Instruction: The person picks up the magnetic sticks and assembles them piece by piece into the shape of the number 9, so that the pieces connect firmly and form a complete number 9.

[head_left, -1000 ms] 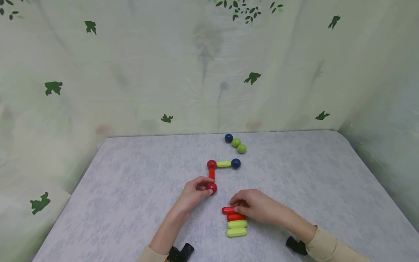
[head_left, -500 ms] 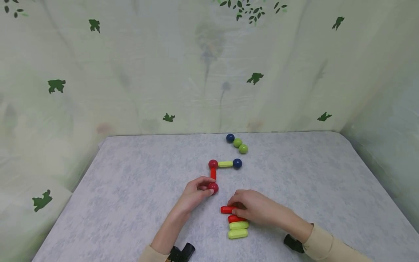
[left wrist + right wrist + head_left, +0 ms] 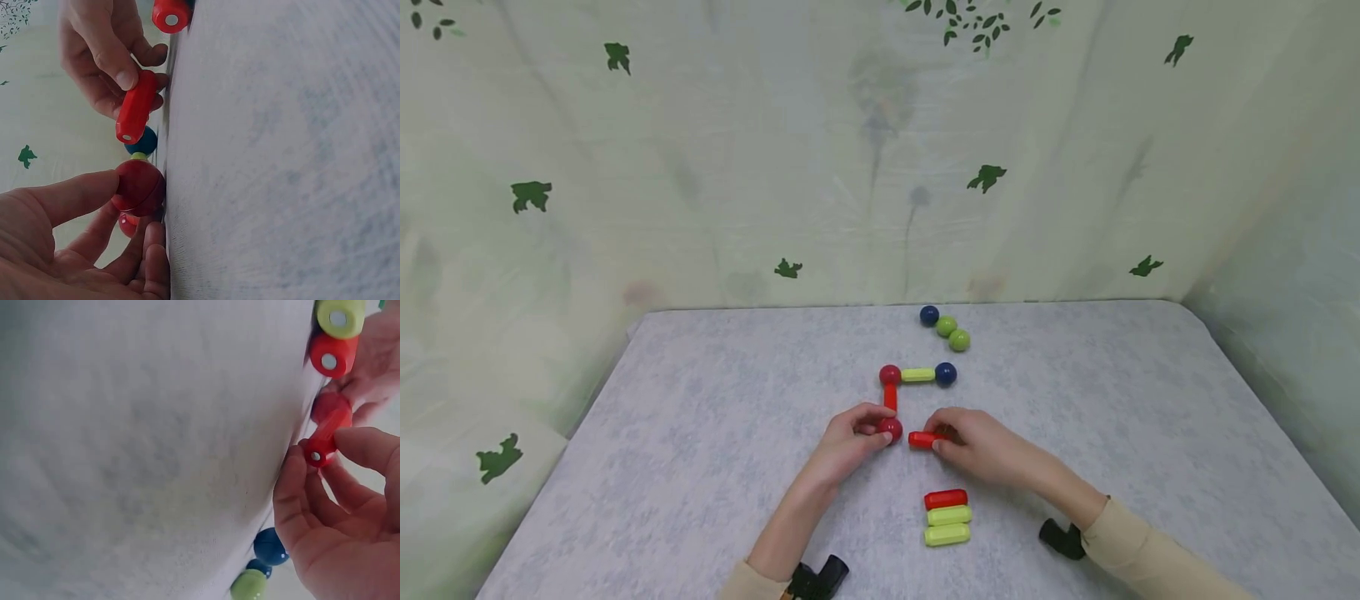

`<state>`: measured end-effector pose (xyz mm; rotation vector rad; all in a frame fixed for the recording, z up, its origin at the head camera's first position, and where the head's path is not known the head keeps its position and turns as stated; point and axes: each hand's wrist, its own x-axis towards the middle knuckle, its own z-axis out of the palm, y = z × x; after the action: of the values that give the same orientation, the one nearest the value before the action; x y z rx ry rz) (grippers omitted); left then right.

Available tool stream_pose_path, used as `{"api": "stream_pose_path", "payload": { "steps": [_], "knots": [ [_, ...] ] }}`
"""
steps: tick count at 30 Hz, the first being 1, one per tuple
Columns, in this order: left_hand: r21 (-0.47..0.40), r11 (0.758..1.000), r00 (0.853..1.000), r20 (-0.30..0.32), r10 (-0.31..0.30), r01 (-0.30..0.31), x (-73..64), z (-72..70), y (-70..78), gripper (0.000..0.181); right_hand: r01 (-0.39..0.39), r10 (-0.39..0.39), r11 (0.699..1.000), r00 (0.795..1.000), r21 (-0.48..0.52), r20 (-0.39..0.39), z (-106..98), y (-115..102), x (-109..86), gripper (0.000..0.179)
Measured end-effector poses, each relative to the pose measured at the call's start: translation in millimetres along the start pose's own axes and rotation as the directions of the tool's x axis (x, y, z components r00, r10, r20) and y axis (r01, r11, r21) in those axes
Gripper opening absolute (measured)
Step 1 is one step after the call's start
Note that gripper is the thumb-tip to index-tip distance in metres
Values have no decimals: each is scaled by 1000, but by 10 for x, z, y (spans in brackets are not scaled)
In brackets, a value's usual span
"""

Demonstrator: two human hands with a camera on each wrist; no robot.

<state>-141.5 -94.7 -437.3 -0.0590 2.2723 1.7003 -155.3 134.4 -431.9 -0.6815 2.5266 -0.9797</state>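
Observation:
My left hand [image 3: 847,443] holds the near red ball [image 3: 891,430] between thumb and fingers. From that ball a red rod [image 3: 890,397] runs back to a second red ball [image 3: 890,375], and a yellow-green rod [image 3: 917,376] links this one to a dark blue ball [image 3: 946,374]. My right hand [image 3: 987,446] pinches a loose red magnetic rod [image 3: 922,440], a short way right of the near red ball. In the left wrist view the held rod [image 3: 134,109] shows a pale round disc at its end; a gap separates it from the ball [image 3: 140,187].
Toward the front lie another red rod [image 3: 946,499] and two yellow-green rods, side by side. Farther back sit a dark blue ball [image 3: 929,316] and two green balls [image 3: 959,340], close together. The grey table [image 3: 715,392] ends at a patterned curtain [image 3: 737,150].
My right hand has lifted the red rod off the row of rods and carried it away from me, up beside the near red ball. My left hand keeps its place on that ball.

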Motion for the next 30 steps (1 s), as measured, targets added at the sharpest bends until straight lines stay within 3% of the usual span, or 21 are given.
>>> {"api": "stream_pose_path", "payload": {
  "steps": [16, 25, 30],
  "knots": [
    [-36, 999, 1000, 13, 25, -25, 35, -5, -21, 28, 48, -46, 998, 998, 46, -46, -7, 25, 111, 17],
    [-33, 999, 1000, 15, 13, -13, 23, -5, -10, 29, 37, -43, 998, 992, -56, -121, -87, -42, -54, 22],
    [-36, 999, 1000, 13, 2, -2, 7, -5, 6, 30, 61, -62, 997, 998, -39, -30, -88, -67, -236, 20]
  ]
}}
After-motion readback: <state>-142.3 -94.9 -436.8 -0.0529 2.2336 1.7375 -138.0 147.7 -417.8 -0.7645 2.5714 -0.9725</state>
